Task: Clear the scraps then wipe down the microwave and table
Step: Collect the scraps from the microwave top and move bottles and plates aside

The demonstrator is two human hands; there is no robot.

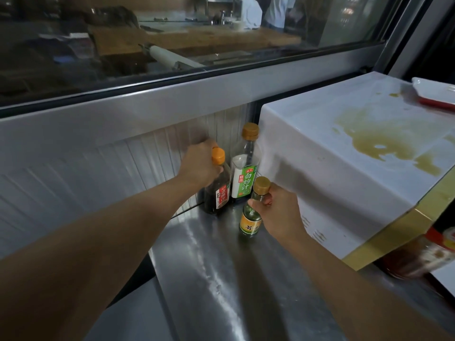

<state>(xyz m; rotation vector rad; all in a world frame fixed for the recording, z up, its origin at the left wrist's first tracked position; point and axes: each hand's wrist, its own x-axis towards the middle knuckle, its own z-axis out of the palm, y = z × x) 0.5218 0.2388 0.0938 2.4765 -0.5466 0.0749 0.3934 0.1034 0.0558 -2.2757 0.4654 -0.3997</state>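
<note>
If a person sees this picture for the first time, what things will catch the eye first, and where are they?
First the yellow-brown stain spread over the top of the white microwave at the right. Next, beside it on the steel table, the left hand grips a dark sauce bottle and the right hand holds a small green bottle, with a taller clear bottle behind.

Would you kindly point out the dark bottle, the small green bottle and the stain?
Dark bottle [219,193]: head view, on its label.
Small green bottle [250,223]: head view, on its yellow label.
Stain [384,141]: head view, on its middle.
</note>
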